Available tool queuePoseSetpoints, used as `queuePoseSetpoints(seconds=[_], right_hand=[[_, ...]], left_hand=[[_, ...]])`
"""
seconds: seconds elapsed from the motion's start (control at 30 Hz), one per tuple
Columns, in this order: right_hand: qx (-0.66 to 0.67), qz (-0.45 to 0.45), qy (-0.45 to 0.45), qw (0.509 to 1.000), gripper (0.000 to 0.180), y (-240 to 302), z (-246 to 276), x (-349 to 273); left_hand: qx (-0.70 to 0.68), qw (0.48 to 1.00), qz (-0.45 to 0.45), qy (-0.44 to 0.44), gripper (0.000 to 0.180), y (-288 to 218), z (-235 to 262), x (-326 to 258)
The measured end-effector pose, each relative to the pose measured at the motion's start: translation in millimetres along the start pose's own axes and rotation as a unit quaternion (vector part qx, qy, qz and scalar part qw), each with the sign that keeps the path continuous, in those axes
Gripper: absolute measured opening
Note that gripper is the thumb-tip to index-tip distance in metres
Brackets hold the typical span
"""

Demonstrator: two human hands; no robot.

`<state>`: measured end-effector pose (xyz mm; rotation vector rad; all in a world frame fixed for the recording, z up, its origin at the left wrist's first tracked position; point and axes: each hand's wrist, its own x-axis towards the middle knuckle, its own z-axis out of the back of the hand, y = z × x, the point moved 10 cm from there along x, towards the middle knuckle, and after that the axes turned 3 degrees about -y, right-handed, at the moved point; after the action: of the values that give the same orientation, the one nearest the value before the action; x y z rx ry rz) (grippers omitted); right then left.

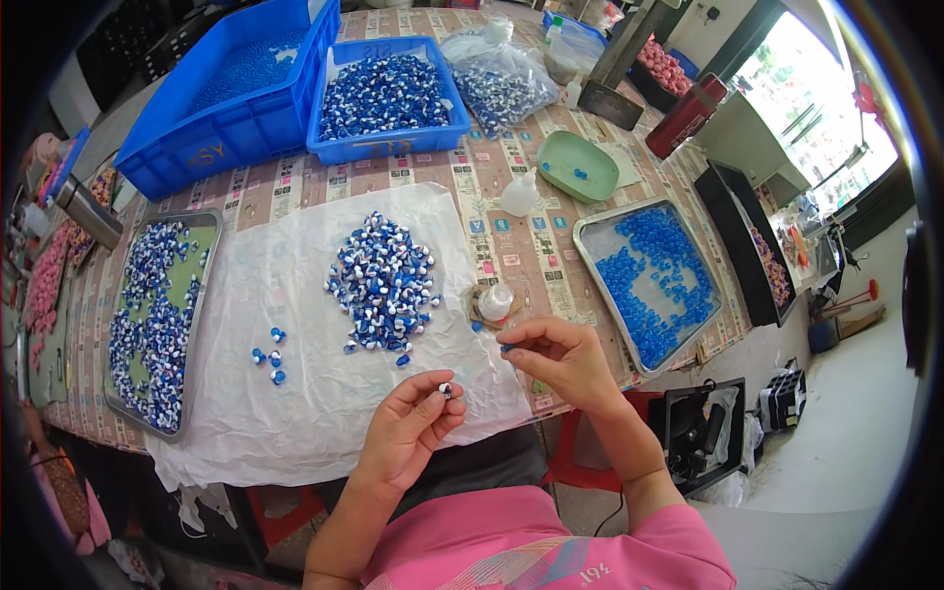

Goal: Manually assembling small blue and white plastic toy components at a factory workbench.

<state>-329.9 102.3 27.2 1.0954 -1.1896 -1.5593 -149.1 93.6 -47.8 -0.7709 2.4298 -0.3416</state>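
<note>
My left hand [413,423] is closed on a small white-and-dark piece [446,390], held between thumb and fingertips over the near edge of the white sheet [265,393]. To its right, my right hand [560,359] pinches a tiny blue piece [507,348], mostly covered by the fingertips. Just beyond that hand stands a small clear container [495,302] on a round base, with a blue bead beside it. A heap of blue-and-white pieces [379,280] lies on the sheet ahead of my left hand. Several similar pieces [276,360] sit apart to the left.
A metal tray of blue-and-white pieces [152,324] stands left; a metal tray of clear blue beads [649,280] stands right. Farther back are a green dish [578,167], a white squeeze bottle [519,195], two blue crates [226,147], a filled plastic bag [500,79] and a red flask [686,116].
</note>
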Motion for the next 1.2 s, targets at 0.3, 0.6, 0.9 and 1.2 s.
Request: queuePoseSetpoints(seconds=[0.3, 0.6, 0.9, 1.2], right_hand=[[-0.165, 0.143, -0.103, 0.970, 0.017, 47.6, 17.7, 23.3], [-0.295, 0.212, -0.106, 0.926, 0.017, 75.7, -13.4, 37.4], [-0.322, 0.240, -0.090, 0.912, 0.017, 78.3, -29.4, 28.9], [-0.169, 0.221, 0.056, 0.959, 0.018, 56.5, -81.2, -11.0]], left_hand=[[0.007, 1.000, -0.015, 0.022, 0.024, -7.5, 0.3, -6.7], [0.007, 1.000, -0.018, 0.023, 0.024, -21.3, 7.8, -18.9], [-0.001, 1.000, -0.023, 0.013, 0.022, -24.4, 16.3, -17.9], [-0.002, 0.999, -0.017, 0.029, 0.022, -16.7, 20.2, -7.9]])
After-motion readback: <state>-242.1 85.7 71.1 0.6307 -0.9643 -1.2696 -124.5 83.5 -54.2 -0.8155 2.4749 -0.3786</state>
